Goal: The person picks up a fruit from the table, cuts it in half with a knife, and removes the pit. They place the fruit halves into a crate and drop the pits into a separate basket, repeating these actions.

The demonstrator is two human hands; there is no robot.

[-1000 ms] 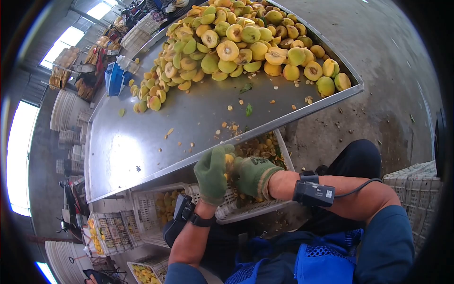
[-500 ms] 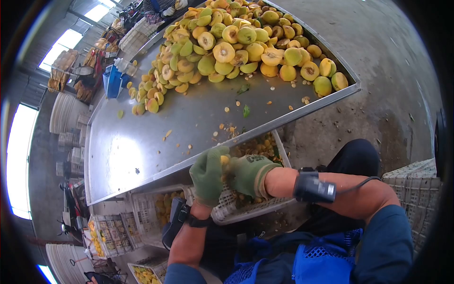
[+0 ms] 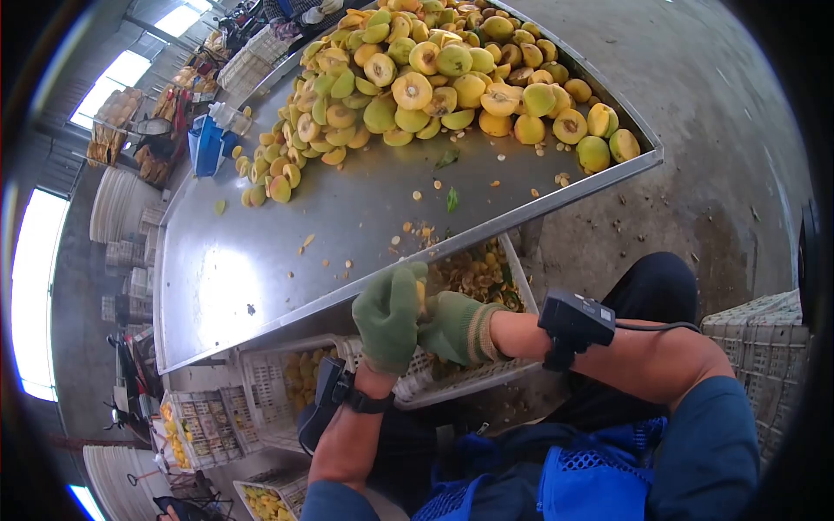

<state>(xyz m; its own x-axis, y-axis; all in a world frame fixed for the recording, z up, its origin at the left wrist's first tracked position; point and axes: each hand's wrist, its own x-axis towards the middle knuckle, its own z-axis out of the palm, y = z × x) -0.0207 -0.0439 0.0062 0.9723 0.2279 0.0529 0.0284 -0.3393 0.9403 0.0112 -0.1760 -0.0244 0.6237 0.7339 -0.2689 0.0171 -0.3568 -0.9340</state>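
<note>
My left hand (image 3: pixel 388 319), in a green glove, is closed around a yellow peach piece (image 3: pixel 421 295); only a sliver of the fruit shows. Pressed up against it is my right hand (image 3: pixel 459 328), gloved too, with its fingers curled and mostly hidden. Whatever it grips cannot be made out. Both hands are just off the near edge of a metal table (image 3: pixel 347 230), above a white crate (image 3: pixel 514 269) of peels and scraps. Farther back on the table lies a big heap of halved yellow peaches (image 3: pixel 413 91).
Crates with yellow fruit (image 3: pixel 304 378) stand below the table at left. A blue container (image 3: pixel 208 148) sits at the table's left side. Another person's gloved hands (image 3: pixel 321 10) show at the far end. A crate (image 3: pixel 760 373) stands at right.
My right hand has turned and shifted slightly down, its wrist device tilting. The peach piece is now more hidden between the gloves. The heap looks the same.
</note>
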